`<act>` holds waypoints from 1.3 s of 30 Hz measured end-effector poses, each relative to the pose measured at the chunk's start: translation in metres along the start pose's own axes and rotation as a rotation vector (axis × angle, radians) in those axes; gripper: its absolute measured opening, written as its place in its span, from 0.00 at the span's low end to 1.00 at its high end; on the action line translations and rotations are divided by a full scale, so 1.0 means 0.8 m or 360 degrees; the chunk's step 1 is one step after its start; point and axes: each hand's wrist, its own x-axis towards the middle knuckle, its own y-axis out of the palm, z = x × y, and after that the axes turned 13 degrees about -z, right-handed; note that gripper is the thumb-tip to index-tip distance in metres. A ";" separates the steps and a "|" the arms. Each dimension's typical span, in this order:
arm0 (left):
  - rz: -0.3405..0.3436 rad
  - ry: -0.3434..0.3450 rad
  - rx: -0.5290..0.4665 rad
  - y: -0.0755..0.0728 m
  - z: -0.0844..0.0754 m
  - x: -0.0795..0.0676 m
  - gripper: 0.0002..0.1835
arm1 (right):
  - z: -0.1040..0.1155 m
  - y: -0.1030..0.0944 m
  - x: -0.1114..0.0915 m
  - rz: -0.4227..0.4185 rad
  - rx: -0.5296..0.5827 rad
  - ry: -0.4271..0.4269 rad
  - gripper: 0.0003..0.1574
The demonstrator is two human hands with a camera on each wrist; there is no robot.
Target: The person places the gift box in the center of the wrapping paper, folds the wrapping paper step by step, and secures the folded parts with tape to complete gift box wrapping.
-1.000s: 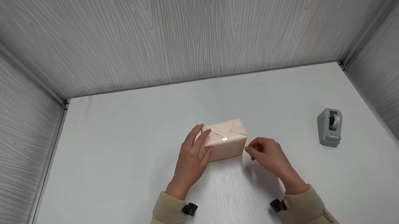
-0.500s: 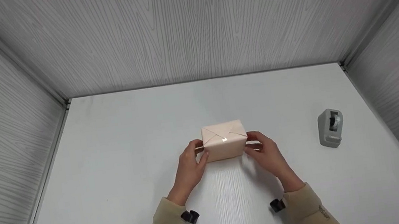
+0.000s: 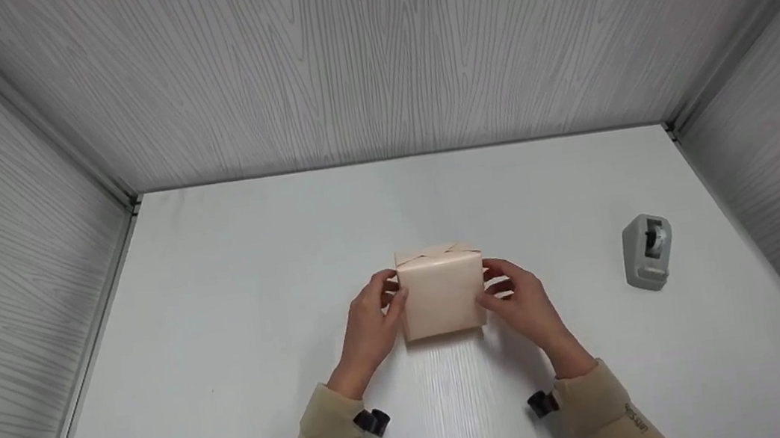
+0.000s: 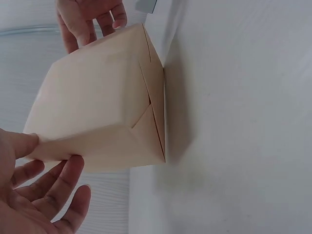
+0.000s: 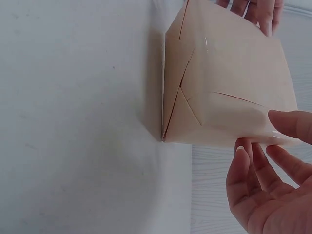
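Observation:
A box wrapped in pale peach paper (image 3: 443,298) is held between both hands, tilted so a broad smooth face turns toward the head camera. Folded paper flaps with pointed creases cover one end, seen close in the left wrist view on the wrapped box (image 4: 146,97). My left hand (image 3: 369,331) grips the left side, thumb on the near face and fingers along the side. On the opposite side my right hand (image 3: 528,306) grips likewise, its thumb at the near edge. In the right wrist view, fingertips (image 5: 243,146) touch the box's side.
A grey tape dispenser (image 3: 648,253) with a roll of clear tape stands at the right of the white table (image 3: 253,267). Grey wood-grain panels (image 3: 368,56) wall in the back and both sides.
The left hand came off the box's top to its left side, and the right hand took its right side. The box then tipped, its flap end turning away from the head camera.

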 end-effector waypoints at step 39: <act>0.0418 -0.0243 0.0242 0.026 0.039 0.065 0.29 | -0.021 0.029 0.062 0.0058 0.0144 0.0363 0.42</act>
